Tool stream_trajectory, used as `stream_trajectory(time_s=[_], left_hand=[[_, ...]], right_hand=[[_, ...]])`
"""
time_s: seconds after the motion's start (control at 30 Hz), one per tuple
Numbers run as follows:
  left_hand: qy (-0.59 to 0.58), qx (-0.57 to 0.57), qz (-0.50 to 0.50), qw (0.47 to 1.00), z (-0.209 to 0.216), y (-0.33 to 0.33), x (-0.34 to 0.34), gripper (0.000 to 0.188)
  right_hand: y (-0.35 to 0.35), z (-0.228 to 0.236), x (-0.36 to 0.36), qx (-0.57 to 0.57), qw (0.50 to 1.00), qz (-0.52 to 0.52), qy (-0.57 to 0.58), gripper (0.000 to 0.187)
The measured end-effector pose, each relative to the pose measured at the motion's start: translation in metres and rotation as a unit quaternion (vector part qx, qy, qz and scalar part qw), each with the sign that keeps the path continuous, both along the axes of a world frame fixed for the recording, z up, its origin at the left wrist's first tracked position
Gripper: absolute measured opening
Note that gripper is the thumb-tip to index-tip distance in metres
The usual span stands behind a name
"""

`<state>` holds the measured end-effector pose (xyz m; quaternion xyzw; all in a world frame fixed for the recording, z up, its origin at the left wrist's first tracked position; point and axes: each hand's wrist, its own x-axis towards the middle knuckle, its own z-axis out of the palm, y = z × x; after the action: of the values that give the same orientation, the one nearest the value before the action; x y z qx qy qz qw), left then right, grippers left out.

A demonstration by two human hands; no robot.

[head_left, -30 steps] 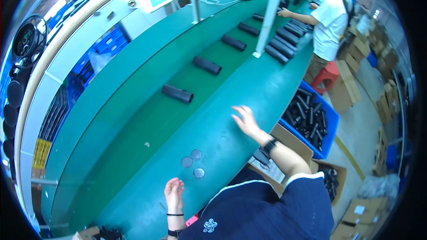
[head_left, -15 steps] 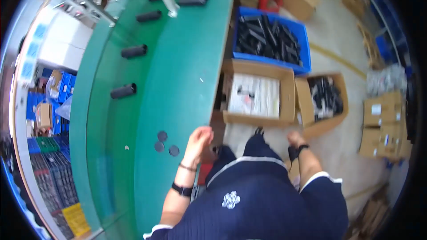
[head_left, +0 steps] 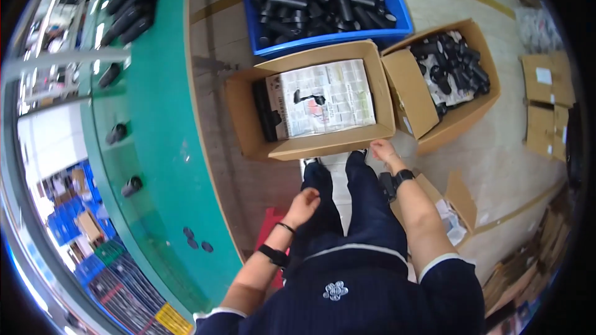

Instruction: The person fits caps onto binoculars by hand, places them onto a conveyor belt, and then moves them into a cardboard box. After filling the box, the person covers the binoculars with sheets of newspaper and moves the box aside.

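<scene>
My left hand (head_left: pixel 303 206) is in front of my left thigh, its fingers curled in, with nothing visible in them. My right hand (head_left: pixel 383 150) is also curled and looks empty. It is beside the near right corner of an open cardboard box (head_left: pixel 329 146); I cannot tell whether it touches. Sheets of printed paper (head_left: pixel 341 93) cover most of the box's inside, with a small black piece (head_left: pixel 308 97) on top. Along the box's left inner wall are dark cylindrical parts (head_left: pixel 267 115).
Behind the box stands a blue bin (head_left: pixel 326 42) of black tubes. A second carton (head_left: pixel 428 139) on the right holds more. The green bench (head_left: pixel 167 105) on my left carries scattered black tubes (head_left: pixel 132 186) and three dark discs (head_left: pixel 191 243). A red stool (head_left: pixel 268 223) is by my left arm.
My view has swung to the right, toward the boxes, and they appear nearer. My left hand has moved away from the bench edge to in front of my leg. My right hand is nearer the box.
</scene>
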<state>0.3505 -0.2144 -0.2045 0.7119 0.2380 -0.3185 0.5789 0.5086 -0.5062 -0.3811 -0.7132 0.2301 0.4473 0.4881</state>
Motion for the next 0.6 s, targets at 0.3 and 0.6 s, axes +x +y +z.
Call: stream_trajectory(time_s=[0.3, 0.6], left_hand=[[-0.088, 0.223, -0.311, 0.920, -0.117, -0.013, 0.027, 0.031], [-0.111, 0.237, -0.283, 0.923, -0.162, -0.002, 0.062, 0.031]], right_hand=[[0.051, -0.228, 0.086, -0.151, 0.972, 0.137, -0.119, 0.024], [0.035, -0.372, 0.153, -0.430, 0.884, -0.044, -0.175, 0.061]])
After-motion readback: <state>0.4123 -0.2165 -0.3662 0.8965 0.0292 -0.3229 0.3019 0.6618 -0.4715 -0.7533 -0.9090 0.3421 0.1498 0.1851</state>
